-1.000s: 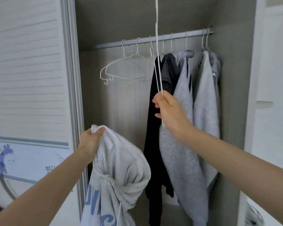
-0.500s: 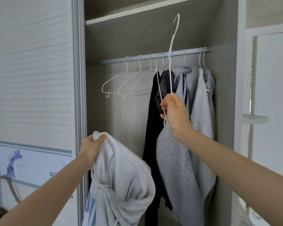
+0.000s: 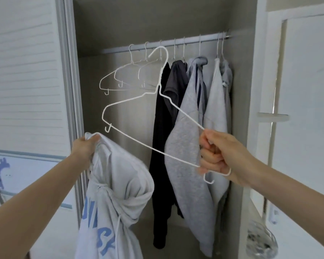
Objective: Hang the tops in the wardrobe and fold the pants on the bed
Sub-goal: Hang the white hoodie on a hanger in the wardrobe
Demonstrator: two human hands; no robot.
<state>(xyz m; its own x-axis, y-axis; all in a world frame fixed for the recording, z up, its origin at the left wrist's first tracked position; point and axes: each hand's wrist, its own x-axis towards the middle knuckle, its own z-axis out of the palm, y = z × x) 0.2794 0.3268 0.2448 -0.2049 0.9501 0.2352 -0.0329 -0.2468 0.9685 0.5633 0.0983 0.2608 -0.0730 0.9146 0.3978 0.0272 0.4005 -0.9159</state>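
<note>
My left hand [image 3: 84, 148] grips a pale grey hoodie [image 3: 116, 202] with blue lettering by its top edge; the hoodie hangs down in front of the open wardrobe. My right hand [image 3: 221, 156] holds a white wire hanger [image 3: 138, 139] by its right end, off the rail and tilted, with its hook pointing up and left. The wardrobe rail [image 3: 168, 45] runs across the top. Three empty white hangers [image 3: 123, 75] hang at its left. A black top [image 3: 161, 128], a dark grey top [image 3: 176, 79] and several light grey tops [image 3: 187, 146] hang to the right.
The louvred sliding door [image 3: 26, 71] stands to the left of the opening, its lower panel showing a cartoon giraffe [image 3: 0, 172]. A white cupboard side [image 3: 258, 90] borders the right. A patterned wire basket [image 3: 260, 240] sits low at the right.
My right hand has brought the hanger down and away from the rail and turned it flat-on, so its full triangle now faces me. My left hand holds the hoodie as before.
</note>
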